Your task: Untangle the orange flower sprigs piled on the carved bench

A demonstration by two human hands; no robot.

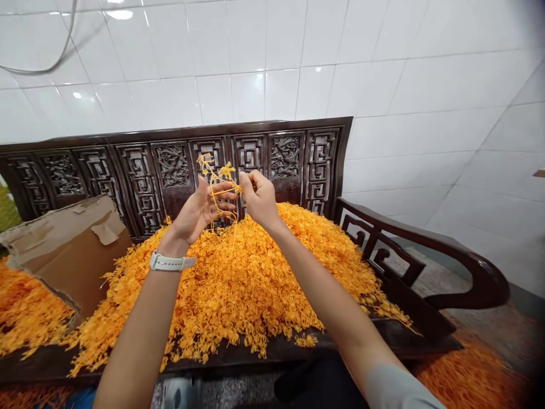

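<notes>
A thin orange strand (219, 187), branched and tangled, is held up in the air above the middle of a big orange heap (251, 284), in front of the carved backrest (170, 165). The left hand (199, 211) has its palm turned toward the strand with fingers half curled, the strand running across the fingertips; it grasps the strand loosely. The right hand (259, 197) is clenched into a pinch on the strand's right end, thumb against forefinger. The two hands sit just beside each other, with only the strand between them. A pale wristband (171, 262) circles the left wrist.

Below, the heap covers most of the dark wooden bench seat (383, 335), spilling to its near edge, where a few loose bits hang over. The backrest closes the far side, rising above the heap. On the right, a curved armrest (447, 255) bounds the seat; beyond it lies open floor and a white tiled wall (426, 85). On the left, a torn cardboard box (72, 250) leans into the heap, with more orange material (25, 312) near it at the left edge. The air above the heap around the hands is open.
</notes>
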